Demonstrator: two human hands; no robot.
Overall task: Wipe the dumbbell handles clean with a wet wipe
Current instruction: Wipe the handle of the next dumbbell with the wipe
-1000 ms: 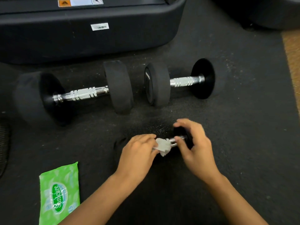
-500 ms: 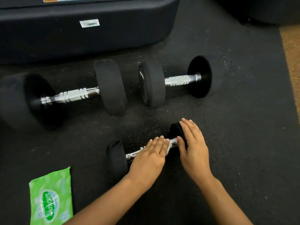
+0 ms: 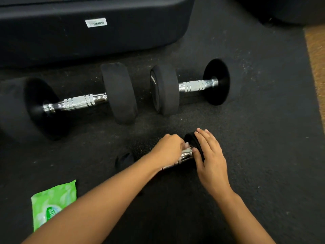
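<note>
On the black rubber floor mat [image 3: 263,138], the small chrome-handled dumbbell [image 3: 184,156] lies nearest, the green wet-wipe packet [image 3: 51,203] to its left, two larger black dumbbells [image 3: 79,102] [image 3: 191,86] side by side behind it, before the black machine base [image 3: 88,37].

I see bright glossy metal with knurled bands on the large dumbbell's handle [image 3: 79,103]; its heads [image 3: 119,92] look matt black rubber. The floor mat [image 3: 263,138] is rough and speckled, the wipes pack [image 3: 52,199] shiny green plastic.

Black dumbbell heads [image 3: 119,92], ringed chrome handles [image 3: 80,102], green-white wipes pack [image 3: 52,201].
</note>
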